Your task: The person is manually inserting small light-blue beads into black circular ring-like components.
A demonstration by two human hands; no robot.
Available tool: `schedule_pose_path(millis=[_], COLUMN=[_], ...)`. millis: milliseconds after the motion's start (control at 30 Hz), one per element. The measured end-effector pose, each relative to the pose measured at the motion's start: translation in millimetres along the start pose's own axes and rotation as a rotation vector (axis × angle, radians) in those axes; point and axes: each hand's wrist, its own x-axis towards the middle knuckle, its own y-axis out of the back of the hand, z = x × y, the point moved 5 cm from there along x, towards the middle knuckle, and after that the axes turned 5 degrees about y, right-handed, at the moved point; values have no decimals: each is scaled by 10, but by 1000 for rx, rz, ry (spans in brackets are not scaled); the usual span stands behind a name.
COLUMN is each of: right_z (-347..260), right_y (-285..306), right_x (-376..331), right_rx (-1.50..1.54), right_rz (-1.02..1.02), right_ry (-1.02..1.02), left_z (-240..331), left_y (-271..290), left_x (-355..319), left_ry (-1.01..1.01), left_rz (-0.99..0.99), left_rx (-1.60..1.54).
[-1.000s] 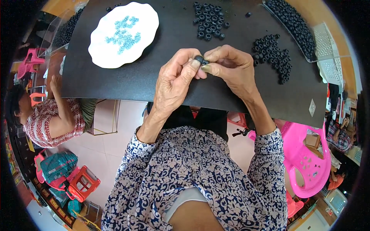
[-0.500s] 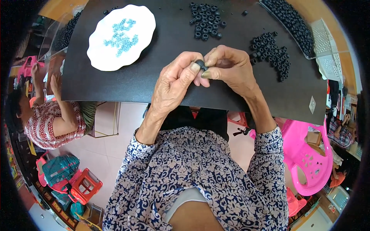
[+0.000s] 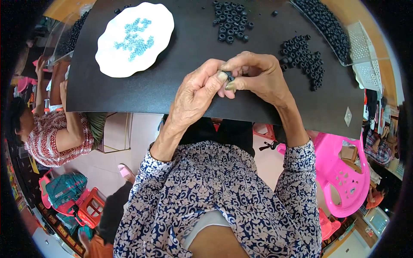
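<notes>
The black part is located at the fingertips, between both hands and above the near portion of the table. The grip of the left hand is closed on this part, with the thumb on its left side. The thumb and index finger of the right hand stand around its exposed right end; whether this second grip is closed on it cannot be determined. Fingers cover most of the part. A scalloped white plate carrying pale-blue pieces is positioned to the left. One group of black rings lies beyond the hands; a second group lies to the right.
</notes>
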Motion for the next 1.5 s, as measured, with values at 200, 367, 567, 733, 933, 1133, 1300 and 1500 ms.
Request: schedule_pose_path(millis=[200, 367, 567, 733, 933, 1133, 1300, 1500], right_z=[-15, 34, 34, 29, 6, -30, -41, -17], right_y=[-10, 28, 10, -19, 6, 17, 42, 54], right_x=[16, 31, 64, 101, 84, 102, 131, 108], right_rx=[54, -24, 4, 103, -71, -5, -49, 96], right_rz=[-23, -61, -91, -68, -47, -95, -94, -116], right_ry=[-13, -10, -4, 21, 59, 98, 133, 55], left_z=[35, 13, 33, 67, -14, -11, 9, 41], left_y=[-22, -4, -4, -30, -67, -7, -5, -38], left_x=[-22, -10, -2, -31, -8, 45, 59, 87], left_ry=[9, -1, 8, -16, 37, -6, -23, -1], left_rz=[28, -4, 6, 27, 110, 106, 95, 70], left_rx=[130, 153, 183, 254, 90, 77, 115, 128])
